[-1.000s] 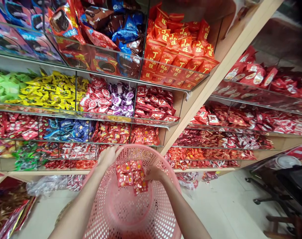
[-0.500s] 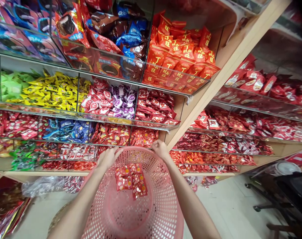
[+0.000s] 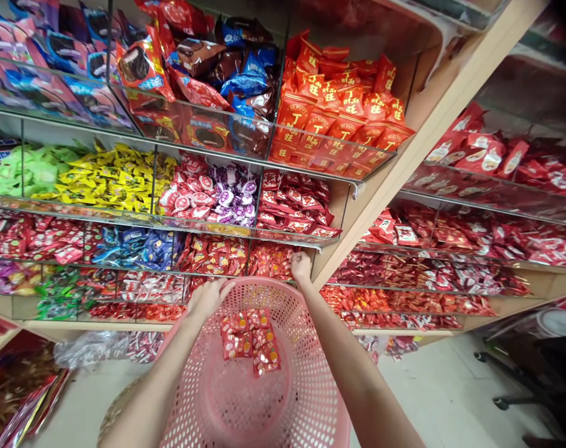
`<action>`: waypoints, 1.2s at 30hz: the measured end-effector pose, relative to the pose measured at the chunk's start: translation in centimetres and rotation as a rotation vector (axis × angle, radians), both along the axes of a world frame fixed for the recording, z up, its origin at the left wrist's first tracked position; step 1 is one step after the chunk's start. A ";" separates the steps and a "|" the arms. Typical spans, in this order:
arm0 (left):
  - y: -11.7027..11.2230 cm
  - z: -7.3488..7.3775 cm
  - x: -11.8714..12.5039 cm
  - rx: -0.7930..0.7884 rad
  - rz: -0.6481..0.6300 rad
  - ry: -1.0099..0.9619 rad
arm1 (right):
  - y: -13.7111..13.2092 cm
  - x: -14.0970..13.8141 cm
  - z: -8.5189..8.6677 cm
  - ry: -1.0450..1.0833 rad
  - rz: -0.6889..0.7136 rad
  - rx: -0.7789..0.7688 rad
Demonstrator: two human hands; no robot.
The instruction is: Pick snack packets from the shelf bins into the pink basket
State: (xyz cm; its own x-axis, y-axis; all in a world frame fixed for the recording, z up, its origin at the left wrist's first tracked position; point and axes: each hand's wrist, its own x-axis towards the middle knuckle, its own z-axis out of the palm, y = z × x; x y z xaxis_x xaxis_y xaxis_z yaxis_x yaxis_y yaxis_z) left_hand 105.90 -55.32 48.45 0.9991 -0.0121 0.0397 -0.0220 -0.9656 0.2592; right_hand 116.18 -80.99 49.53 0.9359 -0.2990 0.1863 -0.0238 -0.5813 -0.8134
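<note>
My left hand (image 3: 209, 298) is closed around the left part of the far rim of a pink perforated plastic basket (image 3: 318, 367). In the basket lie several small red candy packets (image 3: 251, 341) with round fruit-like prints. Beyond the rim, my right hand (image 3: 301, 266) is at the right end of a shelf compartment of similar red packets (image 3: 271, 260). Its fingers are curled; what they hold, if anything, is hidden. My right forearm passes over the basket's right side.
Shelves behind glass fronts hold wrapped sweets, including yellow packets (image 3: 119, 180) and red-and-gold bags (image 3: 339, 118). A slanted wooden post (image 3: 432, 134) stands right of my right hand. Clear plastic bags (image 3: 87, 348) lie on the floor under the shelves; a wheeled chair base (image 3: 511, 379) is at right.
My right hand has moved from beside the basket's rim up to the compartment of red packets. The left hand stays on the rim. The view has shifted slightly.
</note>
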 end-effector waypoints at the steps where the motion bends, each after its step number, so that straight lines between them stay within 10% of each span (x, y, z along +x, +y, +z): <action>1: 0.0 0.0 0.0 -0.001 0.000 -0.003 | 0.0 -0.4 0.0 -0.013 -0.004 0.010; 8: 0.0 0.0 -0.2 0.026 0.001 -0.011 | 0.8 -7.4 -0.4 -0.226 0.133 0.406; 18: -0.1 -0.1 -0.4 0.017 -0.012 -0.011 | 4.5 -11.7 -1.6 0.154 0.461 0.932; 25: 0.6 0.4 -1.0 -0.183 -0.124 -0.058 | 5.5 -12.3 -3.9 0.317 0.494 0.817; 32: 1.3 0.9 -1.3 -0.380 -0.286 0.054 | 7.2 -12.3 -4.9 -0.031 0.662 0.286; 36: 1.5 1.1 -1.3 -0.456 -0.312 0.125 | 8.9 -12.7 -4.3 0.026 0.731 0.321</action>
